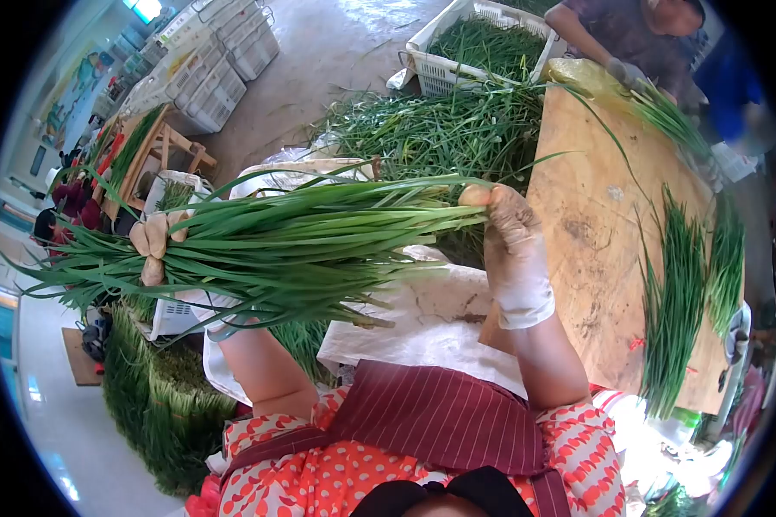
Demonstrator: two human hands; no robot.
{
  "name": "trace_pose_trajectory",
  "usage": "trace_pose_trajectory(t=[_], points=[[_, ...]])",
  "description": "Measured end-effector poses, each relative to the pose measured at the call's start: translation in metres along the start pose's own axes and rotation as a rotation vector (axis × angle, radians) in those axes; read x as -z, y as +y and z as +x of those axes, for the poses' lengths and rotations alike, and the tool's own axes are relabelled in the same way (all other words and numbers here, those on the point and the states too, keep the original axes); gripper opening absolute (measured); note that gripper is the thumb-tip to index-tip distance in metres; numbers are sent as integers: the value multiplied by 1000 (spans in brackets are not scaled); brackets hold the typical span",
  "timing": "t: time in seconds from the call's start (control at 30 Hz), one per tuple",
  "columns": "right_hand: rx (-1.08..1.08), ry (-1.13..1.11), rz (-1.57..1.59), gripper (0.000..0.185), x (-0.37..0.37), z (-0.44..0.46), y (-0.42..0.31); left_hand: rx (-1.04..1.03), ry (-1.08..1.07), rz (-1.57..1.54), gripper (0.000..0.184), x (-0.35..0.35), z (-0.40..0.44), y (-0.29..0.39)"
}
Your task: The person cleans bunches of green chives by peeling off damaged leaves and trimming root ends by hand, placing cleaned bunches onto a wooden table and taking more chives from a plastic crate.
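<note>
A large bunch of long green leafy stalks (319, 228) is held level across the view, above a white cloth (422, 319). My left hand (157, 246), in a pale glove, is wrapped round the leafy part at the left, its fingers showing on top. At the cut ends on the right, my right hand (513, 233), in a stained pale glove, is closed with thumb and finger pressed together at the stalk tips. Whether it pinches a stalk is too small to tell.
A wooden board (591, 258) at the right bears green bunches (674, 302). Loose greens (440, 129) are heaped ahead, before a white crate (483, 73). A co-worker (629, 43) handles greens at the upper right. Stacked crates (207, 73) stand upper left; bundles (168, 388) lie lower left.
</note>
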State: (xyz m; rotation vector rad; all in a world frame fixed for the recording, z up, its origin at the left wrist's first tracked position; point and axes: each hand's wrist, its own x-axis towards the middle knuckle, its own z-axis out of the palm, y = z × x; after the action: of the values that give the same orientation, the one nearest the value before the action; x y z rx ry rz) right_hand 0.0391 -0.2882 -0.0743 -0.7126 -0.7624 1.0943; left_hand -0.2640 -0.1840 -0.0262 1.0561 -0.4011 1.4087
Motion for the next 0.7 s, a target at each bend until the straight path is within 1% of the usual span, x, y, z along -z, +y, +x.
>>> trace_pose_trajectory(t=[0.03,0.07,0.1,0.17,0.23,0.3,0.33,0.37,0.4,0.43,0.47,0.5,0.53,0.57,0.63,0.67,0.7], points=[[29,9,77,23,0,-1,1,-4,-21,-1,13,2,0,-2],[59,19,155,22,0,-2,1,-24,3,13,14,2,0,-5],[59,18,153,22,4,-1,4,-25,3,12,14,5,0,-6],[54,110,285,21,20,2,13,-27,6,49,14,12,-1,-6],[96,139,324,24,48,13,22,-5,1,-6,15,8,2,-7],[136,169,364,28,72,29,15,36,-11,-261,16,-1,2,-9],[21,223,-121,37,82,40,10,50,-6,-248,20,16,-2,6],[-95,268,-606,48,86,50,6,49,-7,-248,20,18,-1,11],[-94,267,-607,48,83,59,6,64,-11,-157,19,19,0,14],[-106,30,-749,58,73,66,7,81,-13,-65,19,18,1,15],[-121,-211,-883,68,60,72,5,84,-9,-112,22,13,2,9],[-161,-405,-799,75,42,77,-1,87,-5,-112,22,14,3,7],[-188,-558,-686,79,25,81,-2,118,-49,-108,22,15,5,5],[-239,-654,-652,69,4,80,-8,149,-95,-105,23,16,7,2],[-367,-872,-457,46,-10,83,6,136,-84,-80,22,15,9,-1],[-366,-870,-455,46,-16,80,9,119,-73,-53,20,16,9,-2],[-300,-726,-326,35,-21,74,12,100,-61,-25,19,16,9,-2]])
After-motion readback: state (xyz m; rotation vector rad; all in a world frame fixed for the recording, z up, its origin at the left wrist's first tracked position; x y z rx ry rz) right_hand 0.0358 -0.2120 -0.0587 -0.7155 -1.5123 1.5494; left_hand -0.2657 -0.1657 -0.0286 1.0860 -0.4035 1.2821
